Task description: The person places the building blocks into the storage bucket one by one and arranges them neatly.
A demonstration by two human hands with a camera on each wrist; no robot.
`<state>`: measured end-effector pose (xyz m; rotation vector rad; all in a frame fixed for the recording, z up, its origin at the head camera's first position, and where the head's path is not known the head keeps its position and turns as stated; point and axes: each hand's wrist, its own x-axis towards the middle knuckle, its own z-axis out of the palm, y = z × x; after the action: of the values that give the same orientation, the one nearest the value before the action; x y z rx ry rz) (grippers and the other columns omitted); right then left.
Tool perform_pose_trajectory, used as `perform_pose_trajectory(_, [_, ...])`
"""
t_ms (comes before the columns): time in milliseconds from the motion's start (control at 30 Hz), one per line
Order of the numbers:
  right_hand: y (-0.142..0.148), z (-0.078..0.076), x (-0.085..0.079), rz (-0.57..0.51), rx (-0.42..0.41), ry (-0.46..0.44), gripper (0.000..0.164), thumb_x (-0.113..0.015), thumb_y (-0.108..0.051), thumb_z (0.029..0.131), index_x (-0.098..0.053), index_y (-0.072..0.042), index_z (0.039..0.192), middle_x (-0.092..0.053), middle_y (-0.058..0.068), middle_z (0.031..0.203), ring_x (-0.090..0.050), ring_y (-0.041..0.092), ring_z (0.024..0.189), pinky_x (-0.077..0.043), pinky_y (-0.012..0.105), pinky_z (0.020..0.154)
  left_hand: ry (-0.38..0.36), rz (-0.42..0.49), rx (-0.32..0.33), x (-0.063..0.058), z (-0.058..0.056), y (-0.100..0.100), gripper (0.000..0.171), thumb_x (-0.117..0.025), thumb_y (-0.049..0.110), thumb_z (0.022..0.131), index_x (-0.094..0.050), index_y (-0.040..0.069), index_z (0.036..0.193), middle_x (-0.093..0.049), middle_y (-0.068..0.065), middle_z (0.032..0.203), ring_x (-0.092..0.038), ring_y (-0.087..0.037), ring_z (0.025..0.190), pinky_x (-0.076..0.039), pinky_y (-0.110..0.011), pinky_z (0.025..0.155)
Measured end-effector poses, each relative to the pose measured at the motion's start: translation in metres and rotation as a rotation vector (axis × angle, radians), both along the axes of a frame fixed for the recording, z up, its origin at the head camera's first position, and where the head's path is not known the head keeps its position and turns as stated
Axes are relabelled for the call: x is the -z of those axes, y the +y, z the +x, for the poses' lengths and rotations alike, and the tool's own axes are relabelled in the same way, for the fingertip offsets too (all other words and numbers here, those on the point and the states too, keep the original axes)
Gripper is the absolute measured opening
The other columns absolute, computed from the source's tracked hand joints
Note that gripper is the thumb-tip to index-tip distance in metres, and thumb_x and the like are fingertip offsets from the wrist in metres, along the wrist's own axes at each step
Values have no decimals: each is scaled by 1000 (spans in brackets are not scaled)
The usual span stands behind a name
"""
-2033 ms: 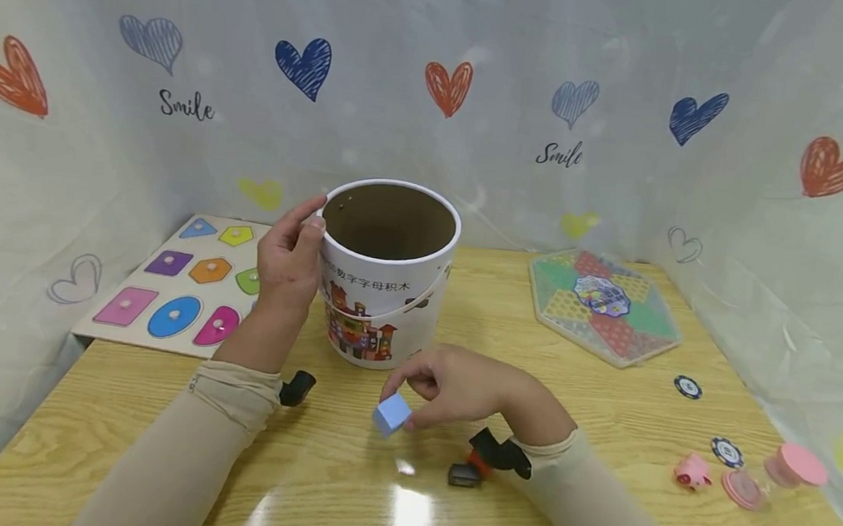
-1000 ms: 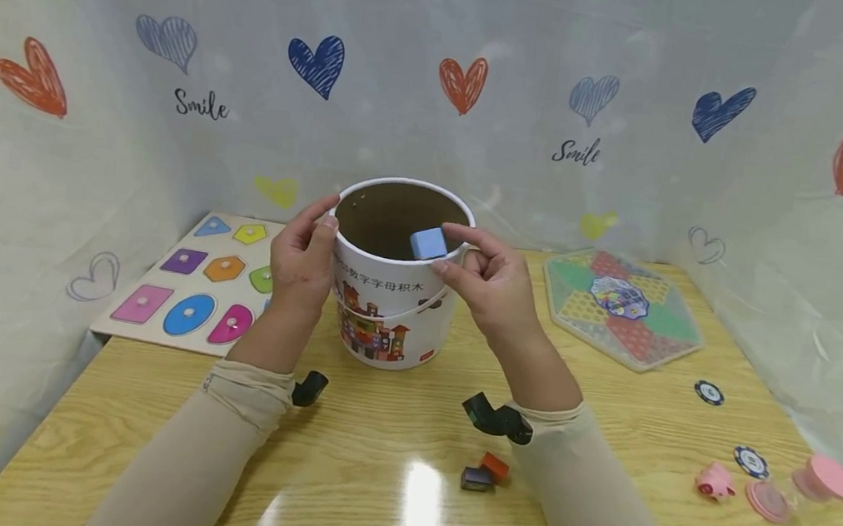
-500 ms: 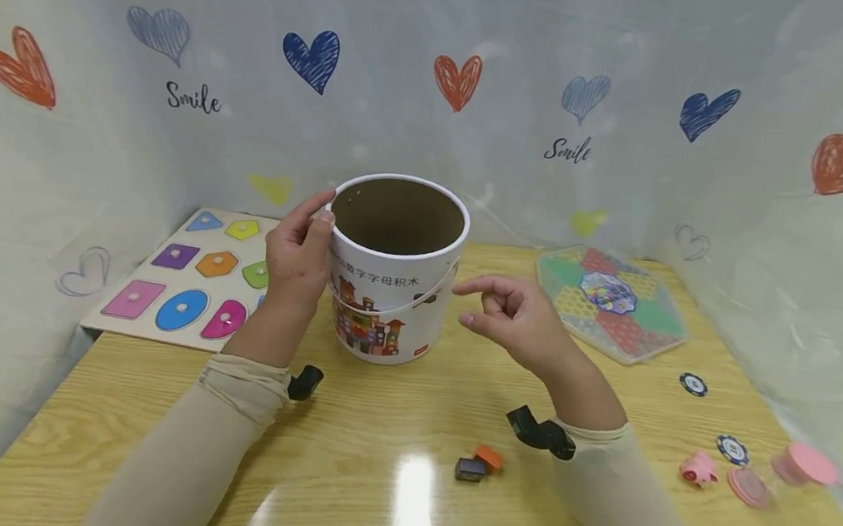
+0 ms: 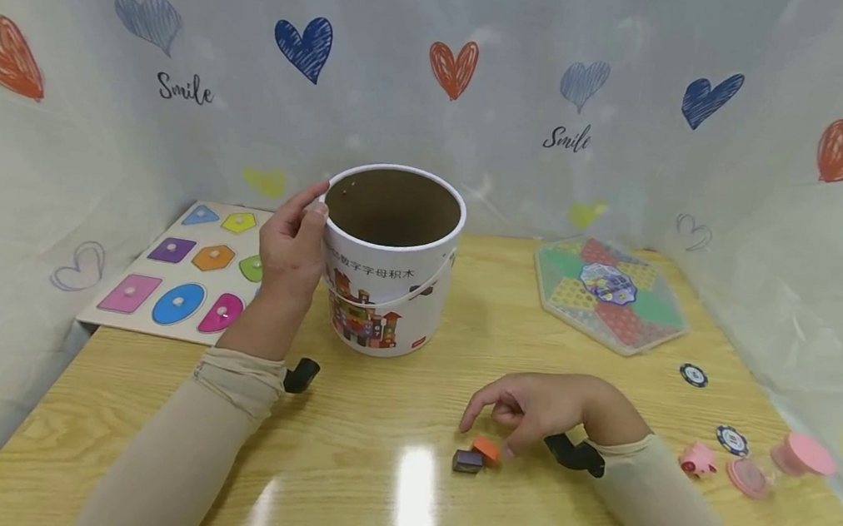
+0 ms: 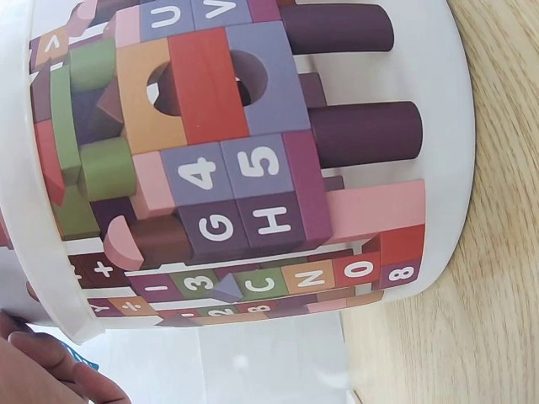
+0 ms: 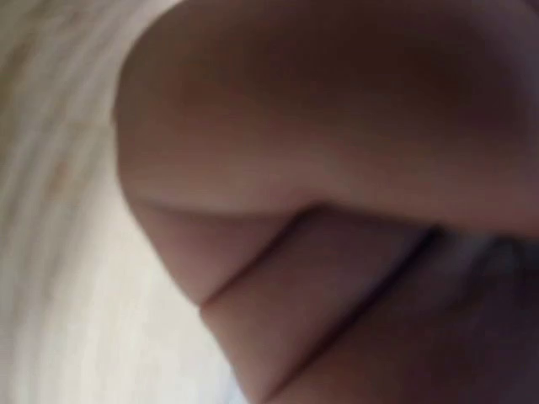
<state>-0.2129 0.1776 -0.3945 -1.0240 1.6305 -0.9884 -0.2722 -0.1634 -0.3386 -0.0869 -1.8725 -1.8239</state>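
A tall white bucket with a printed block-castle picture stands upright on the table, its thin handle hanging across the front. My left hand grips its rim on the left side. In the left wrist view the printed bucket wall fills most of the frame. My right hand is just above two small toy blocks, thumb and index finger spread apart near the orange block. Beside that lies a dark purple block. The right wrist view is blurred and shows mostly fingers. The bucket's bottom is hidden.
A shape puzzle board lies behind my left arm. To the right are a hexagonal checkers board, poker chips, a pink pig figure and a pink hourglass-like toy. Printed curtains enclose the table.
My right hand lifted a light blue block to the bucket's mouth and let it go; the block is out of sight. That hand then came down over the two blocks. My left hand stayed on the rim.
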Motion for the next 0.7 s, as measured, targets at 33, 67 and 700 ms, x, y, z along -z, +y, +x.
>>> perform_pose_trajectory(33, [-1, -1, 3, 12, -9, -3, 46, -68, -1, 82, -54, -4, 127, -21, 11, 55, -20, 11, 48, -30, 22, 51, -2, -2, -7, 0, -1, -1, 33, -51, 38, 93, -63, 34, 123, -54, -3, 91, -49, -15, 97, -42, -32, 85])
perform_pose_trajectory(67, [-3, -2, 5, 17, -20, 4, 45, -68, -2, 82, -56, -5, 126, -21, 13, 56, -21, 11, 49, -30, 22, 52, -5, -3, -12, 0, -1, -2, 32, -50, 38, 93, -63, 35, 123, -54, -3, 92, -48, -15, 98, -42, -32, 85])
perform_pose_trajectory(700, [-22, -11, -16, -79, 33, 56, 35, -67, 3, 81, -63, -3, 116, -20, 5, 55, -19, 12, 48, -34, 22, 54, 21, 27, -4, 3, -4, 0, 32, -54, 36, 92, -65, 32, 121, -51, -3, 83, -47, -16, 87, -40, -30, 77])
